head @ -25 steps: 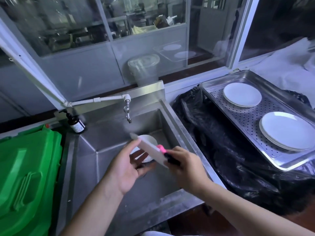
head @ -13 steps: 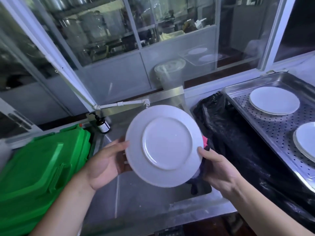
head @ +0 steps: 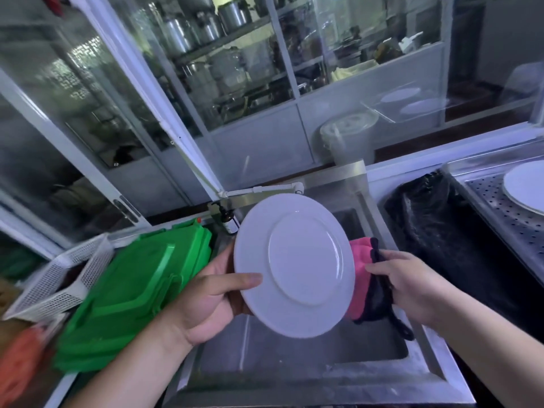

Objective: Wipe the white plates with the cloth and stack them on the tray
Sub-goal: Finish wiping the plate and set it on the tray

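Observation:
A white plate (head: 297, 263) stands nearly upright over the steel sink (head: 309, 366), its underside facing me. My left hand (head: 206, 301) grips its left rim, thumb across the near face. My right hand (head: 409, 284) holds a pink and black cloth (head: 368, 287) just beyond the plate's right rim; part of the cloth is hidden behind the plate. At the far right the perforated steel tray (head: 506, 210) carries another white plate (head: 527, 187), cut off by the frame edge.
A green plastic bin lid (head: 132, 290) lies left of the sink, with a white mesh basket (head: 56, 284) beside it. A dark pump bottle (head: 228, 219) and the tap (head: 265, 189) stand behind the plate. Black plastic sheeting (head: 435, 231) covers the counter between sink and tray.
The plate came up out of the sink from edge-on to upright with its underside to me. My left hand now grips the rim with its thumb in front. The view swung left and up.

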`<action>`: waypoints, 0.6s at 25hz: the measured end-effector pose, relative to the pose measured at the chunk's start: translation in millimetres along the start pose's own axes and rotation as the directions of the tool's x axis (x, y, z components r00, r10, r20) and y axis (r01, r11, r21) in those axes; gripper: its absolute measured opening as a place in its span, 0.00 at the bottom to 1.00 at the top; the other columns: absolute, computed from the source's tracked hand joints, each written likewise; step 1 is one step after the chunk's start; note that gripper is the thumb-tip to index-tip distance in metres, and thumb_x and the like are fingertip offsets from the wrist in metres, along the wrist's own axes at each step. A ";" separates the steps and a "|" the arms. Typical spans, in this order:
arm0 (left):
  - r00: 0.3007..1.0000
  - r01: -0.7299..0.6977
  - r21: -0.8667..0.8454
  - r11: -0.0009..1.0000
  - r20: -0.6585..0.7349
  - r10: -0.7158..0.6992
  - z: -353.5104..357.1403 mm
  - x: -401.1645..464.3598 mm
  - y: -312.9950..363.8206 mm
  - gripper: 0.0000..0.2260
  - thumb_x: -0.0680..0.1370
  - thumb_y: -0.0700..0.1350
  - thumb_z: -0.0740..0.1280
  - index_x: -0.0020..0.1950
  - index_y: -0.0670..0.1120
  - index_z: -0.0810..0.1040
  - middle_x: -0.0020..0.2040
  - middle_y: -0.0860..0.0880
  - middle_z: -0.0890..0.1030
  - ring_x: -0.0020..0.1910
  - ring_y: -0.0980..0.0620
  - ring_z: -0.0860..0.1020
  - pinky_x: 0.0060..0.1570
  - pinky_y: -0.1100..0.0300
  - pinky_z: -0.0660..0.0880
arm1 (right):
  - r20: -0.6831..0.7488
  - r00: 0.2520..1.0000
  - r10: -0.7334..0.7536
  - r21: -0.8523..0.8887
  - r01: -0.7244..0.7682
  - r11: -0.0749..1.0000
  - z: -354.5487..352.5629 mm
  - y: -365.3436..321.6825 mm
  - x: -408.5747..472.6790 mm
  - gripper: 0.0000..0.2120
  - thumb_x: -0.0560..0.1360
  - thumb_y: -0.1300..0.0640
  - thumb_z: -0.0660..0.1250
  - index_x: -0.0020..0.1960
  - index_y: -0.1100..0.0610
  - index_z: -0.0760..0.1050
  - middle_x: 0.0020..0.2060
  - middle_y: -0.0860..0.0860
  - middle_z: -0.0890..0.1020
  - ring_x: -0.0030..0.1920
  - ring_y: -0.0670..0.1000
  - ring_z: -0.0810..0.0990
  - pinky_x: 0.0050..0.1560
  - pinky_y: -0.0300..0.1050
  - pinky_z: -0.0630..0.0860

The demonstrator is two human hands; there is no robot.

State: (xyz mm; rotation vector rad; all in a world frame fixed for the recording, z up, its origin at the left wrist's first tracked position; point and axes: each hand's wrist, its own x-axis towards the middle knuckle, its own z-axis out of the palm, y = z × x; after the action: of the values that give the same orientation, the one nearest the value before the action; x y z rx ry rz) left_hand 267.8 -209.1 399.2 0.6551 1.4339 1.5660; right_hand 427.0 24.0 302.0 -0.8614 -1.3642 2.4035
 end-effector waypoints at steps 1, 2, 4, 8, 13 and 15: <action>1.000 -0.022 0.000 1.000 -0.012 0.022 3.1 -1.3 0.7 0.35 0.62 0.36 0.81 0.67 0.54 0.80 0.64 0.43 0.82 0.58 0.43 0.83 0.49 0.46 0.82 | -0.066 0.997 -0.036 -0.040 0.034 0.999 -0.7 -4.7 -1.3 0.11 0.79 0.71 0.61 0.55 0.67 0.80 0.46 0.63 0.86 0.46 0.63 0.86 0.51 0.55 0.80; 0.999 -0.045 0.011 0.999 -0.023 0.046 7.3 -2.3 2.0 0.32 0.65 0.33 0.77 0.66 0.54 0.80 0.64 0.43 0.82 0.58 0.44 0.83 0.49 0.47 0.83 | -0.138 0.987 -0.082 -0.056 0.075 0.996 -0.3 -9.8 -1.7 0.10 0.78 0.72 0.63 0.54 0.64 0.81 0.44 0.62 0.86 0.44 0.61 0.86 0.50 0.54 0.81; 0.997 -0.066 0.080 0.995 -0.027 0.069 17.9 -5.3 3.3 0.29 0.69 0.31 0.70 0.64 0.57 0.81 0.63 0.44 0.83 0.58 0.44 0.83 0.48 0.46 0.82 | -0.246 0.953 -0.175 -0.074 0.162 0.984 6.3 -22.0 -3.9 0.11 0.75 0.70 0.69 0.52 0.59 0.84 0.41 0.58 0.87 0.41 0.57 0.86 0.47 0.51 0.81; 0.999 -0.047 0.229 0.972 0.017 0.044 37.1 -9.2 1.2 0.29 0.69 0.34 0.71 0.64 0.60 0.80 0.62 0.45 0.83 0.58 0.43 0.82 0.48 0.47 0.77 | -0.189 0.921 -0.341 -0.114 0.325 0.939 36.7 -51.1 -3.6 0.03 0.73 0.65 0.74 0.46 0.60 0.86 0.37 0.55 0.83 0.38 0.52 0.79 0.45 0.46 0.74; 0.995 -0.089 0.239 0.967 -0.020 0.097 45.4 -7.2 3.8 0.26 0.70 0.35 0.71 0.62 0.61 0.80 0.62 0.44 0.83 0.57 0.45 0.82 0.45 0.50 0.79 | 0.137 0.775 -0.618 -0.330 0.623 0.709 75.8 -86.5 -10.1 0.09 0.76 0.58 0.73 0.48 0.45 0.87 0.43 0.48 0.82 0.43 0.46 0.79 0.48 0.40 0.69; 0.991 -0.113 0.249 0.962 -0.039 0.126 46.9 -4.0 5.3 0.25 0.70 0.36 0.71 0.62 0.60 0.80 0.62 0.43 0.83 0.57 0.45 0.82 0.47 0.49 0.78 | 0.276 0.667 -0.692 -0.429 0.730 0.533 86.4 -88.3 -16.4 0.15 0.76 0.62 0.70 0.53 0.42 0.85 0.48 0.45 0.81 0.50 0.43 0.80 0.53 0.33 0.70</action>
State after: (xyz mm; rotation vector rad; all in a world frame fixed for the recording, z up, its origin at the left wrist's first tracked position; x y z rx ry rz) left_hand 308.0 -188.9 414.0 0.8653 1.6739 1.5198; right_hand 381.6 2.9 416.2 -0.1835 -1.9427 1.4485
